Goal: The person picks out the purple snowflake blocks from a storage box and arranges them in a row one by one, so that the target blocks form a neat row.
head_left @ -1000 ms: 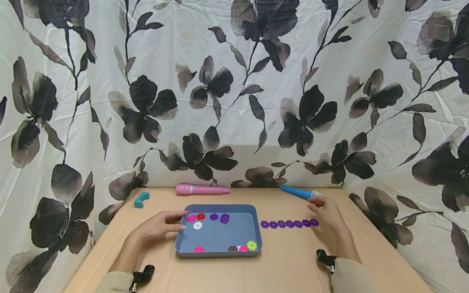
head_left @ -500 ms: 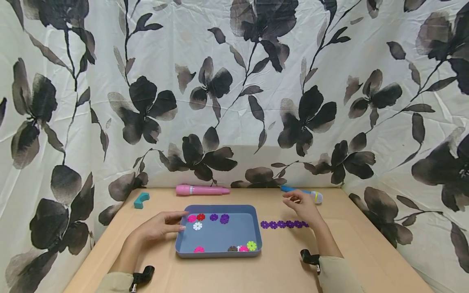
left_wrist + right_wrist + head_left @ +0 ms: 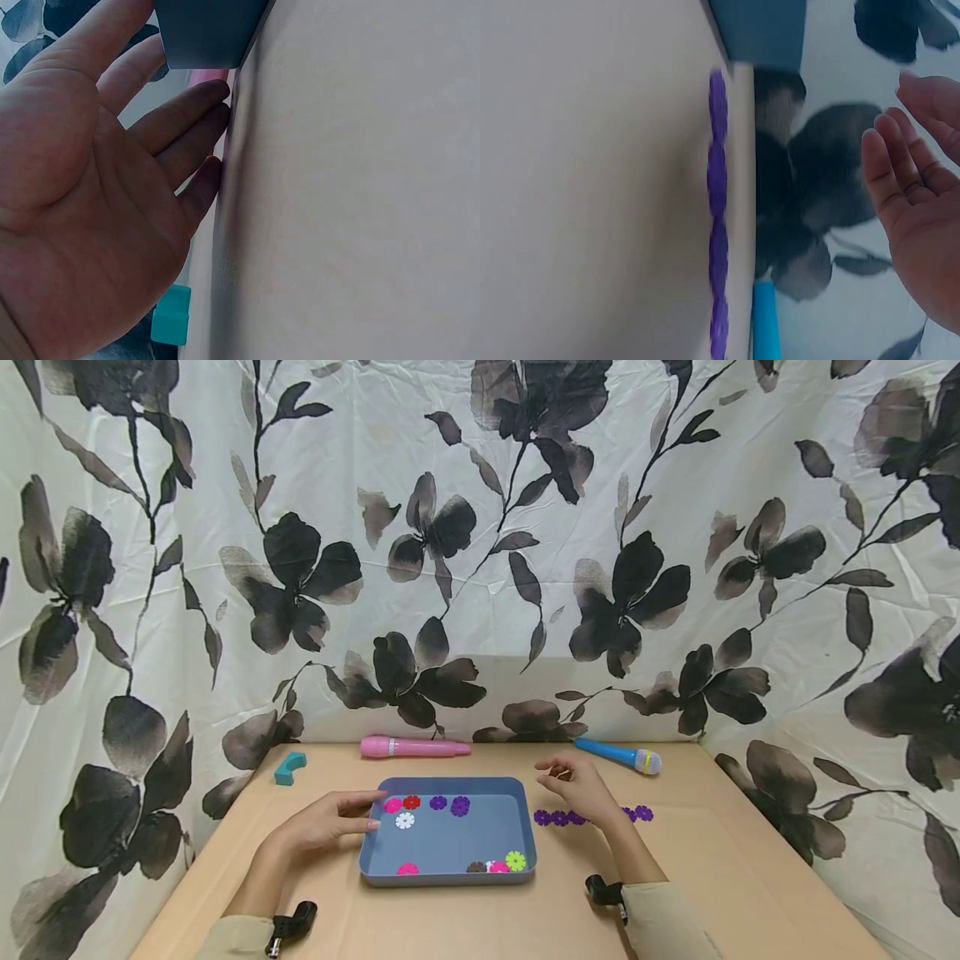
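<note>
My left hand rests at the left side of the blue-grey tray, its index finger and thumb reaching to the rim. In the left wrist view, the other fingers extend loosely below the tray's end wall. Inside the tray lie purple flower-shaped discs, a white one, a red one, a lime green one and several more. My right hand hovers right of the tray, fingers relaxed and holding nothing. Its wrist partly hides a row of purple flower discs joined end to end.
A pink toy microphone lies behind the tray, and a blue one lies at the back right. One teal curved block sits at the back left. Flower-patterned cloth encloses the table.
My right hand has moved left from near the blue microphone's head, over the purple row, toward the tray's right side. My left hand and the tray have stayed put.
</note>
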Available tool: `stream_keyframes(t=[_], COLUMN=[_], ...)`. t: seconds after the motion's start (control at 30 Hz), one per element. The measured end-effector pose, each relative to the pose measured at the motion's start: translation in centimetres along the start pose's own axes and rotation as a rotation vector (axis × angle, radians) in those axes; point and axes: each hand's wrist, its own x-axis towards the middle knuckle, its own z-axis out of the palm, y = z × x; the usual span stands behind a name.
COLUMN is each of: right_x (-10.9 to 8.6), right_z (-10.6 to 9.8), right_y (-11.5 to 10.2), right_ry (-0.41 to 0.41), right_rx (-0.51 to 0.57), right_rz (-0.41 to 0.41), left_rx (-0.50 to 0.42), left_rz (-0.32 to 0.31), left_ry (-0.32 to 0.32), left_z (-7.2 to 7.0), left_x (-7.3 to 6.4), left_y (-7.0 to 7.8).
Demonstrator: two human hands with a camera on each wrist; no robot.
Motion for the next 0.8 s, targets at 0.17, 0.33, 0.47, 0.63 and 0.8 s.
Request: stream_keyframes(t=[0.17,0.33,0.47,0.63,0.8], right_x=[0.2,0.5,0.7,1.0,1.3], right_z=[1.7,3.4,4.7,6.0,6.9], right_y=[-1.3,-1.9,-2.6,-3.0,-3.4], right_ry=[-0.048,-0.092,-0.146,-0.205,-0.233], right_rx=[0.019,0.010,0.026,0.026,-0.003], right_rz=[-0.011,-0.056,-0.091,-0.100,-0.096], left_rx=[0.023,0.020,0.004,0.000,0.002], left_rz=[0.036,0.047,0.040,0.024,0.017], left_ry=[-0.002,0.000,-0.004,-0.002,-0.002], left_z=[0.0,-0.1,-0.1,0.0,-0.1], left_x=[0.0,0.0,-0.1,0.0,0.0], left_y=[0.0,0.0,-0.1,0.0,0.1])
